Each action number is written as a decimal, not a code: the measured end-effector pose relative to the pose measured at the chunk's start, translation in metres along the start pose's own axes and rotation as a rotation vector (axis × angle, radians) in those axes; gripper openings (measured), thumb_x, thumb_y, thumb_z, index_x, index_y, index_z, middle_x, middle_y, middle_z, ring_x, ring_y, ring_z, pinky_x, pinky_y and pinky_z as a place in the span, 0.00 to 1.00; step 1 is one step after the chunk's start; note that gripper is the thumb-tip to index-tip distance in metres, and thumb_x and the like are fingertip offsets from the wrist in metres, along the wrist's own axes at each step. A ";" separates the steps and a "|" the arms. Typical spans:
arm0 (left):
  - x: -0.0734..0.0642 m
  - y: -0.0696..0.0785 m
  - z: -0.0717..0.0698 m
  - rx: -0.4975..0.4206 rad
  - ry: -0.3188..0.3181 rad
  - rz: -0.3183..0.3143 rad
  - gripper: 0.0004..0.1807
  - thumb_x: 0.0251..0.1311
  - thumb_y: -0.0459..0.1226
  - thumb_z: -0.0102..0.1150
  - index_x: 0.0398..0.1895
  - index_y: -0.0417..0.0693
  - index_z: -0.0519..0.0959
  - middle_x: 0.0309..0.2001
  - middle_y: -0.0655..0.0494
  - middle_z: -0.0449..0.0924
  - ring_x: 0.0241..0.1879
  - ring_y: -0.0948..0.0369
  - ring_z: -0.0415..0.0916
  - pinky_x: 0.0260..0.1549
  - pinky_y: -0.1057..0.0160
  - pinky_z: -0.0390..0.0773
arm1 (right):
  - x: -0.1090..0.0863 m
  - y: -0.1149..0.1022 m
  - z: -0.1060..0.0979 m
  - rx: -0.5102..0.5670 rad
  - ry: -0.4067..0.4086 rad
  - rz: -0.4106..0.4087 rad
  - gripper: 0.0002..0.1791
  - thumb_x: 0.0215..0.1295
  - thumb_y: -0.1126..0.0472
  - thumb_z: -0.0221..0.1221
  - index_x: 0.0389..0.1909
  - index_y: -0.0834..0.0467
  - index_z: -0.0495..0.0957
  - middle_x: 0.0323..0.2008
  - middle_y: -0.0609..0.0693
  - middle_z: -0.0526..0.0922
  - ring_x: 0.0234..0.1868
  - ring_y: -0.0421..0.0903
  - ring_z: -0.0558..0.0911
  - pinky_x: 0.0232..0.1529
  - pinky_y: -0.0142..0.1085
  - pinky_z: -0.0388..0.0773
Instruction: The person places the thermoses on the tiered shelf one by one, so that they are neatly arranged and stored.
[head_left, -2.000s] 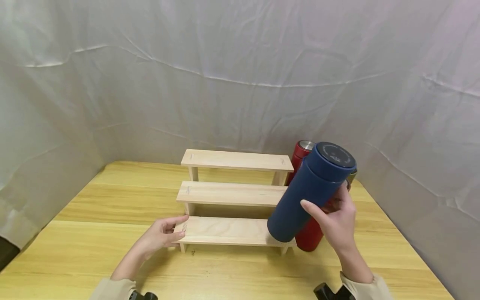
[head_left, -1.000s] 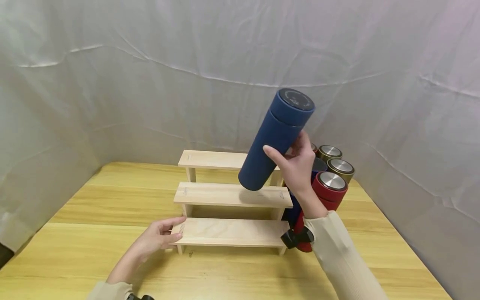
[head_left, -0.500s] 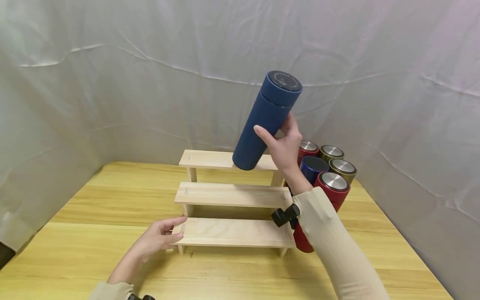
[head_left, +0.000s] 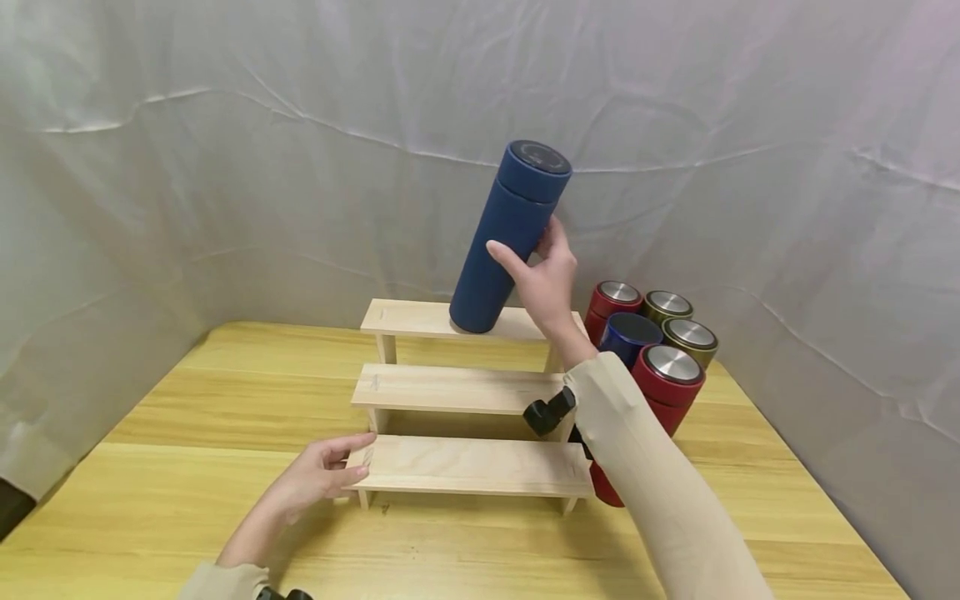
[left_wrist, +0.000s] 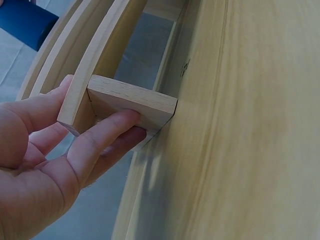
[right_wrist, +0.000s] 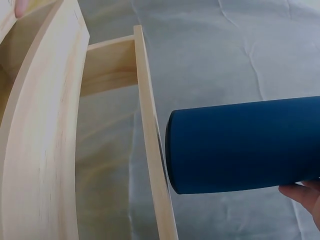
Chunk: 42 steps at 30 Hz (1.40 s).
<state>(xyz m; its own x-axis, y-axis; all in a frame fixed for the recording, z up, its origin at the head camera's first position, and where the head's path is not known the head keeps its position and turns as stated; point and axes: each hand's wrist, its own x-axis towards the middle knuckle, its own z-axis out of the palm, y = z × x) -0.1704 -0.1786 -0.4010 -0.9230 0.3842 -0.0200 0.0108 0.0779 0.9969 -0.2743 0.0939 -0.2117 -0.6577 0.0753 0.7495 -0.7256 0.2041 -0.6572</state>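
Observation:
My right hand (head_left: 546,277) grips a dark blue thermos flask (head_left: 504,237) with a black lid, tilted with its top to the right. The flask's base is right at the top tier of a three-tier wooden display stand (head_left: 465,462). In the right wrist view the flask's base (right_wrist: 172,152) is close beside the edge of the top board (right_wrist: 152,150). My left hand (head_left: 318,473) pinches the left end of the stand's lowest tier. The left wrist view shows its fingers (left_wrist: 107,132) against the end support under the board (left_wrist: 87,80).
Right of the stand, several more flasks stand close together: red ones (head_left: 667,383) (head_left: 611,304), a blue one (head_left: 632,333) and olive ones (head_left: 690,337) with metal lids. Behind the wooden table (head_left: 225,400) hangs a grey cloth (head_left: 420,200).
My right hand has carried the blue flask from the right, up and leftward, then lowered its base to the top tier. My left hand has stayed on the stand.

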 end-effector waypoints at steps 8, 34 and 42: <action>0.000 -0.001 0.001 0.000 0.005 -0.002 0.32 0.56 0.33 0.56 0.61 0.27 0.56 0.58 0.27 0.54 0.38 0.56 0.71 0.41 0.55 0.78 | 0.007 0.011 0.008 -0.060 -0.079 0.044 0.37 0.50 0.55 0.66 0.59 0.62 0.62 0.49 0.53 0.75 0.47 0.44 0.75 0.51 0.35 0.73; -0.004 0.000 0.002 0.020 0.007 0.000 0.32 0.55 0.32 0.57 0.60 0.27 0.57 0.55 0.30 0.59 0.37 0.56 0.71 0.39 0.57 0.79 | 0.011 0.012 0.014 -0.191 -0.251 0.159 0.44 0.52 0.52 0.64 0.66 0.60 0.52 0.57 0.57 0.69 0.52 0.48 0.72 0.53 0.41 0.71; -0.003 0.002 0.003 -0.002 0.000 0.003 0.32 0.56 0.31 0.56 0.60 0.27 0.56 0.54 0.30 0.60 0.38 0.56 0.72 0.40 0.55 0.78 | 0.005 0.018 0.008 -0.132 -0.310 0.347 0.49 0.49 0.44 0.64 0.68 0.42 0.46 0.53 0.55 0.70 0.46 0.49 0.75 0.37 0.45 0.80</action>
<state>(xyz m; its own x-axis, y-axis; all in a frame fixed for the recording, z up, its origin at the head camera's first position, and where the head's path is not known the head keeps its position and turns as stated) -0.1669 -0.1767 -0.3992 -0.9229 0.3846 -0.0173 0.0127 0.0752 0.9971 -0.2923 0.0898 -0.2204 -0.9001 -0.1298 0.4159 -0.4343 0.3420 -0.8333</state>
